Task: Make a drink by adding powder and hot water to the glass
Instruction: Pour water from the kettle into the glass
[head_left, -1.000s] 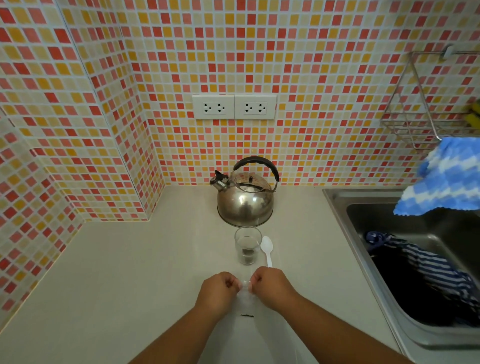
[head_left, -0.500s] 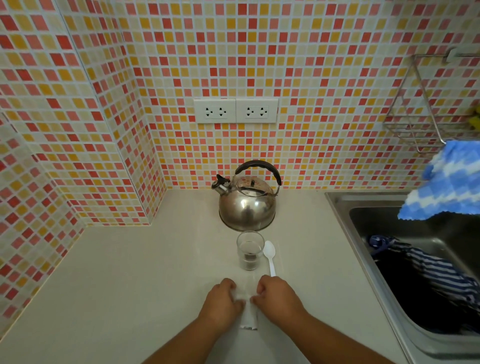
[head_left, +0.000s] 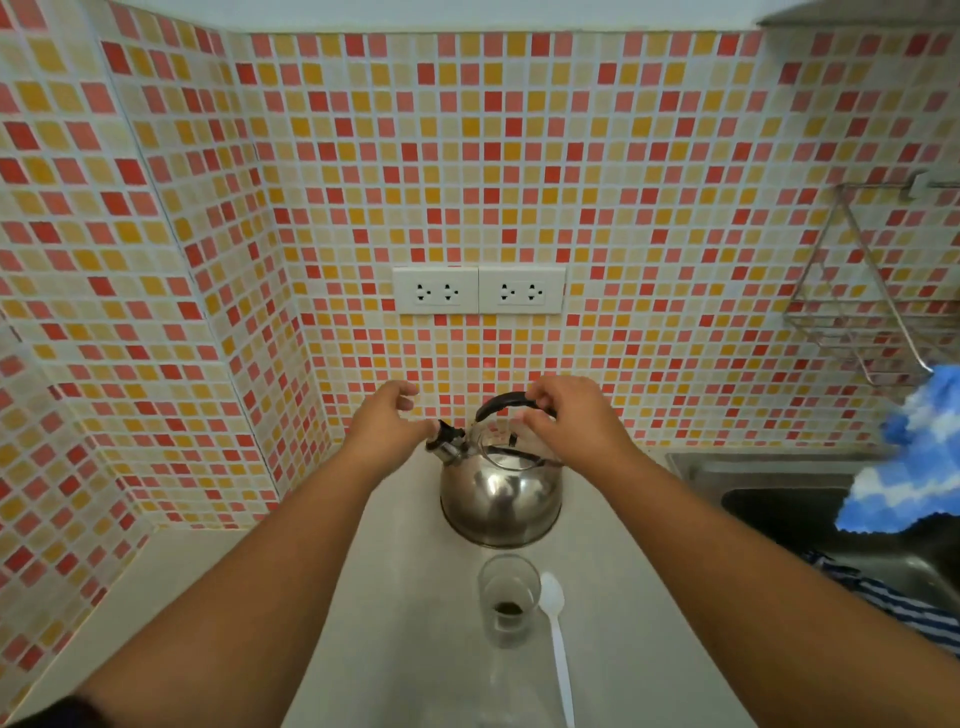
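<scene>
The right hand (head_left: 569, 421) has left the sachet it was working a moment ago and now curls over the black handle (head_left: 511, 402) of the steel kettle (head_left: 501, 493), fingers around the grip though the kettle sits flat on the counter (head_left: 400, 597). The left hand (head_left: 387, 426) has come up too and hovers loose and empty just left of the kettle's spout (head_left: 444, 441), thumb close to its cap, touching or not I cannot tell. The sachet is no longer visible. In front of the kettle stands the glass (head_left: 508, 597) with a small dark heap of powder (head_left: 508, 608) at its bottom, and a white plastic spoon (head_left: 556, 639) lies just to the glass's right. The powder step looks done; the move to hot water seems to be starting, with lifting and pouring yet to come.
</scene>
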